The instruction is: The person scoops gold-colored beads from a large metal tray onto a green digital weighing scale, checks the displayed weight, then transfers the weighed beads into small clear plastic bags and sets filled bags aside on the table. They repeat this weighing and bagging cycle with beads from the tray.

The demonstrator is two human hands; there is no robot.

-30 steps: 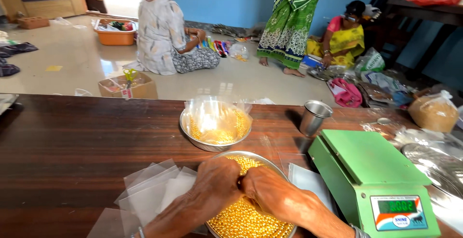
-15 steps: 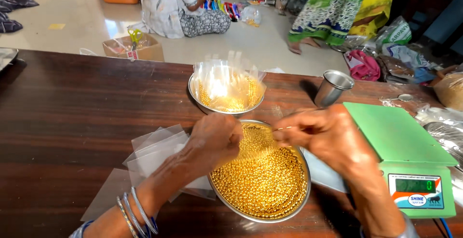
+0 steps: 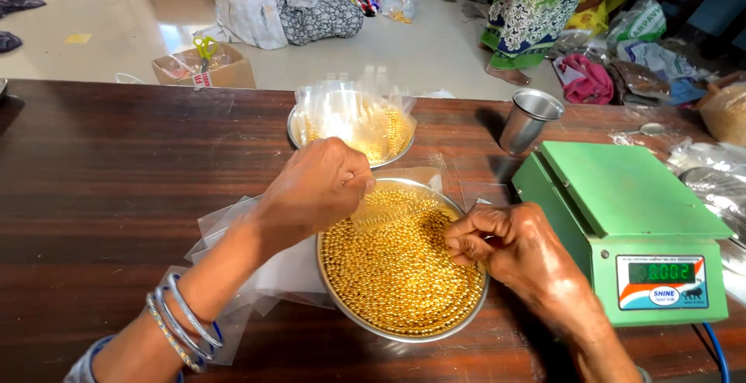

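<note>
Clear bag [image 3: 404, 196] — edges barely visible.

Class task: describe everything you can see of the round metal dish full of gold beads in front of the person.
The dish is round, shallow and silvery, with a thin rim. It sits flat on the dark wooden table, beside the green scale. Small shiny gold beads fill it nearly to the rim. The left hand and right hand hold a clear bag over it.

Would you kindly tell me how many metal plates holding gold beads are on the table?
2: the near plate sits under both hands, and the far plate lies behind it, mostly covered by clear bags. None appears hidden.
</note>
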